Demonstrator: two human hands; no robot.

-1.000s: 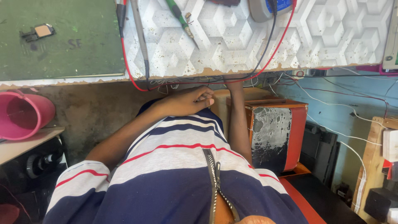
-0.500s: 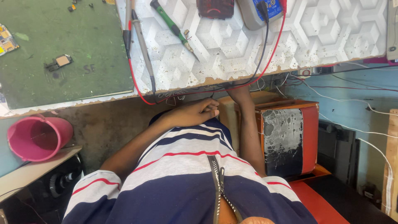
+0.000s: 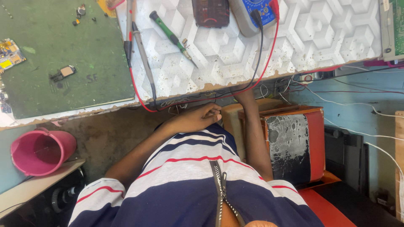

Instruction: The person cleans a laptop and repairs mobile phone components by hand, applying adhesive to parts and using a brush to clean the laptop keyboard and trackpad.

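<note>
My left hand (image 3: 198, 118) rests against my striped shirt just below the table edge, fingers curled in with nothing visible in them. My right forearm (image 3: 252, 130) reaches up under the white embossed tabletop (image 3: 320, 38); its hand is hidden beneath the edge among loose wires (image 3: 269, 90). On the tabletop lie a green-handled screwdriver (image 3: 170, 35), a blue multimeter (image 3: 252, 12) with red and black leads (image 3: 141, 54), and a dark red device (image 3: 210, 12).
A green mat (image 3: 63, 46) at the left carries a small component (image 3: 65, 72) and a circuit board (image 3: 8, 52). A pink bucket (image 3: 42, 151) sits on a low shelf at left. An orange box with a worn silvery panel (image 3: 294, 143) stands beside my right arm.
The view has tilted so more of the tabletop shows and my lap sits lower in frame. Both arms keep their positions.
</note>
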